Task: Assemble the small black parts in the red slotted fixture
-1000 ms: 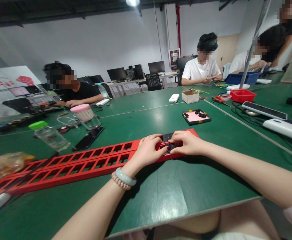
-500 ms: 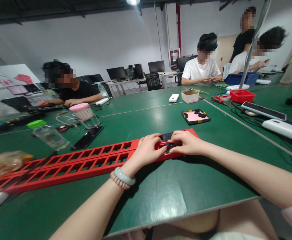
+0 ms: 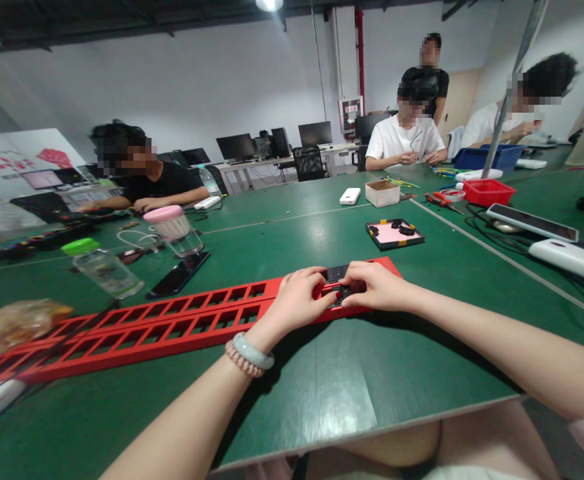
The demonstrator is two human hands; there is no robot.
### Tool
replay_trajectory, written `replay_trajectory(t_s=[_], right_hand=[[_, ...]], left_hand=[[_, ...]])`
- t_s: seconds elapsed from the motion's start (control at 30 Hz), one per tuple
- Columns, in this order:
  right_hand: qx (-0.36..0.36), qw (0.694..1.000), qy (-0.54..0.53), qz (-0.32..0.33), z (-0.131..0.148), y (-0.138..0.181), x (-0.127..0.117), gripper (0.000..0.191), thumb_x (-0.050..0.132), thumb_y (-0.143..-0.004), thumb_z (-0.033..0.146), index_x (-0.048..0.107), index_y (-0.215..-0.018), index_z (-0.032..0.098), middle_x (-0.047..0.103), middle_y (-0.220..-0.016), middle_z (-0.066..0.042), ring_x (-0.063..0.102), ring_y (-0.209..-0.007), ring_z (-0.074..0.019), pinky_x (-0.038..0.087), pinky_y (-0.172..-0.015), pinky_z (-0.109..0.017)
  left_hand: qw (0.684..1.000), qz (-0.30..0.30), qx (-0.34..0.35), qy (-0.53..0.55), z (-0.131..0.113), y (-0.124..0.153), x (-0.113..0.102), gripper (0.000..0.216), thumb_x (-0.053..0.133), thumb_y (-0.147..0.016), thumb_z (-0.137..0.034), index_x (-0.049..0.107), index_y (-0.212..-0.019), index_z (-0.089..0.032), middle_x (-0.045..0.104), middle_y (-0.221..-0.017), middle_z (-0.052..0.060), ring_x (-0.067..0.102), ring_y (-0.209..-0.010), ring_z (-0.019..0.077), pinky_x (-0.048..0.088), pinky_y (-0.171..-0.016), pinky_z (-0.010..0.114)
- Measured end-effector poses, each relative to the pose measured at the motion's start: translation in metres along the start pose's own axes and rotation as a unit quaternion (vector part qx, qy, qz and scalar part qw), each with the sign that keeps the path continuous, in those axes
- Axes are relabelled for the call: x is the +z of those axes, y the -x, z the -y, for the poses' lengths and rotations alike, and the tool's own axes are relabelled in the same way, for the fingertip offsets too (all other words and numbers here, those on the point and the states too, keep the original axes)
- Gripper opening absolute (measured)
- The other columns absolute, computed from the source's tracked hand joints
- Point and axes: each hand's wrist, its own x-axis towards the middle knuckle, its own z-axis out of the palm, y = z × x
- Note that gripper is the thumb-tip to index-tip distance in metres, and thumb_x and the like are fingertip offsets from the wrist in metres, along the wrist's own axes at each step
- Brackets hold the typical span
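A long red slotted rack lies across the green table, running from lower left to centre. At its right end my left hand and my right hand meet, fingers curled and pinching a small black part that sits in one of the rack's slots. Another black part fills the slot just behind it. My left wrist wears a pale bangle and a bead bracelet.
A pink-lined tray with black parts lies beyond the rack. Left of centre stand two jars, pink-lidded and green-lidded, beside a black phone. A cardboard box, red bin and several seated people are farther off.
My hands stay pinched on the black part at the rack's right end. A standing person at the back has walked left behind the seated one in white.
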Motion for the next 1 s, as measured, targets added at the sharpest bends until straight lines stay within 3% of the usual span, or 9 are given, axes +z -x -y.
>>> replay_trajectory(t_s=[0.13,1.0], right_hand=[[-0.011,1.0,0.027,0.01,0.0017,-0.0005,-0.0019,0.018,0.068,-0.072,0.031,0.065,-0.075,0.014,0.052,-0.076,-0.001,0.052,-0.066,-0.0108,0.038,-0.059,-0.023],[-0.016,0.999,0.028,0.014,0.0001,-0.001,-0.0045,0.023,0.07,-0.071,0.037,0.072,-0.08,0.016,0.056,-0.083,-0.004,0.055,-0.074,-0.0145,0.043,-0.067,-0.026]], left_hand=[[1.0,0.001,-0.003,-0.003,0.0013,0.0,0.0014,0.031,0.051,-0.081,-0.049,0.06,-0.076,-0.019,0.058,-0.121,0.007,0.052,-0.112,0.0272,0.041,-0.094,0.04],[1.0,0.001,-0.007,0.006,0.0,-0.0007,-0.0004,0.028,0.052,-0.08,-0.045,0.06,-0.074,-0.019,0.058,-0.122,0.008,0.052,-0.113,0.0281,0.041,-0.094,0.04]])
